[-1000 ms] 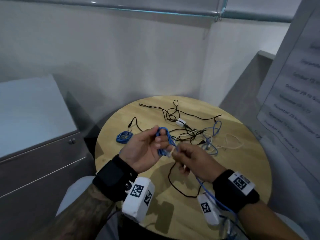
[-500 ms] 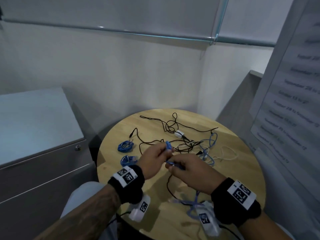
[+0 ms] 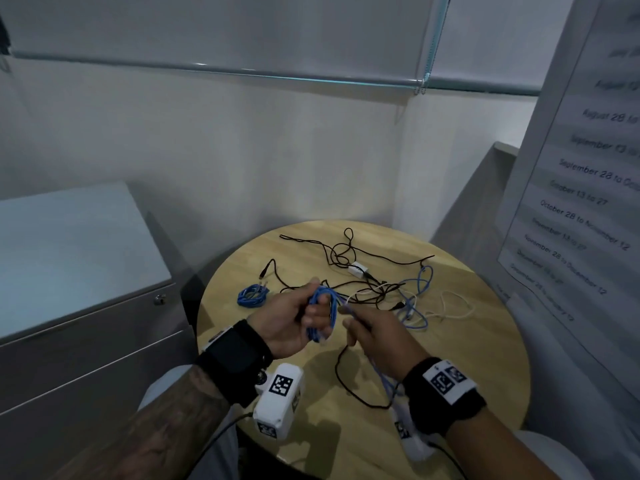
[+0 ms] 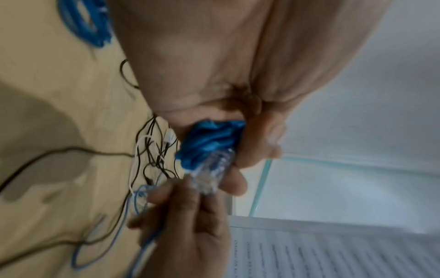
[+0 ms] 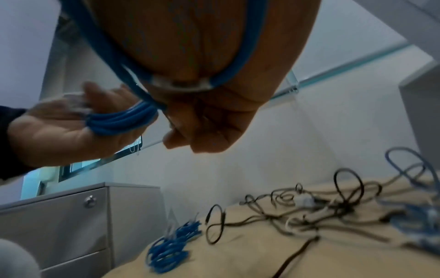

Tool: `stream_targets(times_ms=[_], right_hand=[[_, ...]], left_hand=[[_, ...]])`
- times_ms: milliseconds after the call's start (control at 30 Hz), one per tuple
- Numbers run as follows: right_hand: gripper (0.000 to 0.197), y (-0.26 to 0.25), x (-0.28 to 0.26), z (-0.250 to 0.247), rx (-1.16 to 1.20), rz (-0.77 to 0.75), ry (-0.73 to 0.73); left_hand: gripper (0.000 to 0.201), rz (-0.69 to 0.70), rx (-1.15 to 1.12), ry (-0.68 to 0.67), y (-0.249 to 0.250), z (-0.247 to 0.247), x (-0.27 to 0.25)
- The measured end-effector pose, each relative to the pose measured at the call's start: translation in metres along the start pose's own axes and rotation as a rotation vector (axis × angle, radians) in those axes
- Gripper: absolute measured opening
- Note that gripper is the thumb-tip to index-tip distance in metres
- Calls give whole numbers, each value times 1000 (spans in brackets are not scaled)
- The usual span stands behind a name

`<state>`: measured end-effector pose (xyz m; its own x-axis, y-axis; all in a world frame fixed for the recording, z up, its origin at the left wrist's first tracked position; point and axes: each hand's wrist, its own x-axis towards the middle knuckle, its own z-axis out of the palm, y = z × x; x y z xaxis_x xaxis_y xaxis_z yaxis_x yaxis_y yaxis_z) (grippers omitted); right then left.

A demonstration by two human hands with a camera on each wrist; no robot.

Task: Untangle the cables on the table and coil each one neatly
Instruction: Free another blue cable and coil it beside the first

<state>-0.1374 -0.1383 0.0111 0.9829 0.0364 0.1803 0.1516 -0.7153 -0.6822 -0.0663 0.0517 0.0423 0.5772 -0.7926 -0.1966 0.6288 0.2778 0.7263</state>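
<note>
A bundle of blue cable (image 3: 322,315) is gripped in the left hand (image 3: 291,320) above the round worktop (image 3: 485,358). Its loose strand is pinched by the fingers (image 3: 349,311) of the right hand (image 3: 377,337). A coiled blue cable (image 3: 252,295) lies at the left, and a tangle of cables (image 3: 377,289) lies behind.
</note>
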Motion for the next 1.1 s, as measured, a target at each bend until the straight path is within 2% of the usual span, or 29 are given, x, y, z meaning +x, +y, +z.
stream_targets(times_ms=[67, 133, 200, 267, 367, 467, 533, 633, 733, 867, 1000, 1100], right_hand=[[19, 0, -7, 14, 76, 61, -85], [13, 0, -15, 24, 50, 67, -163], [14, -1, -23, 28, -17, 45, -182], [13, -6, -24, 26, -74, -3, -178], [7, -10, -20, 15, -191, -111, -166], [9, -5, -18, 2, -301, -128, -185], [10, -3, -17, -11, -316, -120, -213], [13, -4, -12, -31, -72, -80, -131], [15, 1, -4, -40, 130, -55, 2], [14, 12, 4, -36, 253, 4, 11], [10, 18, 9, -36, 254, 27, -18], [13, 30, 17, -35, 372, 104, 182]], left_hand=[[42, 96, -190, 36, 0, -2, 2], [38, 247, -302, 101, 8, -5, 6], [30, 342, -334, 157, 14, -9, 12], [28, 378, -255, 215, 11, -13, 21], [30, 420, 116, 330, -5, -22, 34], [30, 458, 730, 435, -15, -32, 36], [31, 394, 1076, 412, -21, -35, 35], [32, 216, 1277, 248, -33, -25, 27], [47, 133, 1242, 112, -36, -6, 20], [38, 69, 1211, 60, -27, -3, 28], [40, -16, 724, 44, -20, -5, 36], [42, -53, 402, 27, -17, -13, 40]])
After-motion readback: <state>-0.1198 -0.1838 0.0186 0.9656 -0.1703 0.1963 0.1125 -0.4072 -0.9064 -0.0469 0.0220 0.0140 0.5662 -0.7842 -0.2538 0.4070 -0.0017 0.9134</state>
